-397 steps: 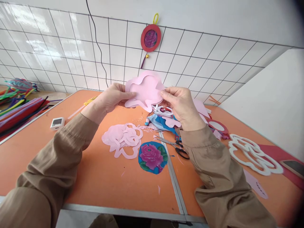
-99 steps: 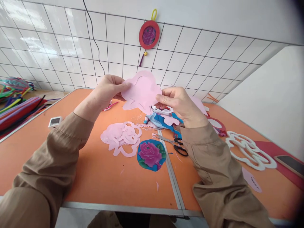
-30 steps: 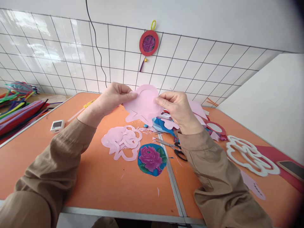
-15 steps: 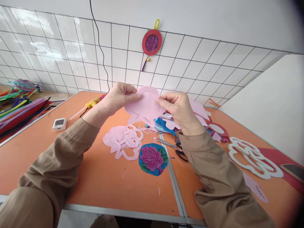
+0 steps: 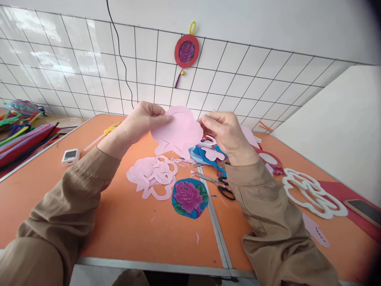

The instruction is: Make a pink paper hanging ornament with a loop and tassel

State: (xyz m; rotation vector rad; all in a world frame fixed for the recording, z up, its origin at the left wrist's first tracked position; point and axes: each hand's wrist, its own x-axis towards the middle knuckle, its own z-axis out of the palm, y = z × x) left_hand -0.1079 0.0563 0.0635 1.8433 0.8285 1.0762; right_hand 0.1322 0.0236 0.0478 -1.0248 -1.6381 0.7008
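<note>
A pink flower-shaped paper cut-out [image 5: 178,133] is held up above the table, with a curved cut line visible across its face. My left hand [image 5: 145,121] pinches its upper left edge, thumb in front. At the right edge, my right hand [image 5: 222,131] has thumb and fingers closed on the rim; the fingertips are partly hidden. Below lie pink paper outlines and cut-outs [image 5: 153,174] in a loose pile. A round fabric piece with a purple peony on blue [image 5: 189,198] rests flat nearby. Scissors [image 5: 218,182] with black handles lie partly open beneath my right wrist.
Blue fabric scraps [image 5: 205,155] and a red ring [image 5: 269,159] lie at the back right. White cloud-shaped outlines [image 5: 312,192] and a phone [image 5: 363,211] are far right. On the left are a yellow glue gun [image 5: 112,127], a small white device [image 5: 71,156] and pipe cleaners [image 5: 26,147].
My right thumb has slid outward from the paper's face to its right edge, where a scalloped lobe now shows. The view has shifted slightly.
</note>
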